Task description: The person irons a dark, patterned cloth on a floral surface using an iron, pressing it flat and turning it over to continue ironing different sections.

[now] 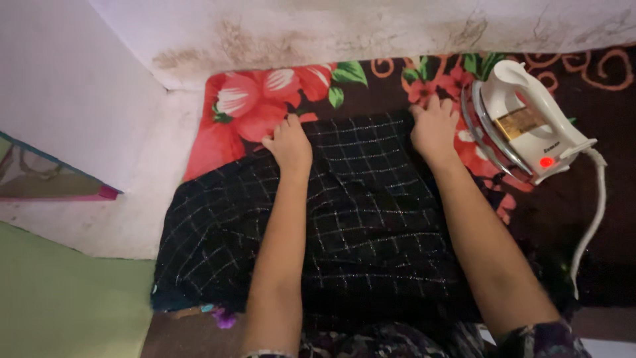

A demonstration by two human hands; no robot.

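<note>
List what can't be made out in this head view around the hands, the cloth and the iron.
- Black checked cloth: near edge hidden by both forearms and the frame's bottom.
- Left hand, right hand: palms face down, undersides unseen.
- Iron: soleplate turned away; cord fades into the dark.
- Floral mat: mostly covered by cloth.

Label on iron [521, 123]: a gold-brown rectangular plate on the white iron's [530, 119] body, at about 2 o'clock in the frame, tilted with the handle.
Small marking: a dark printed mark just below it, toward 4 o'clock.
Packages, signs, screens: none visible.
</note>
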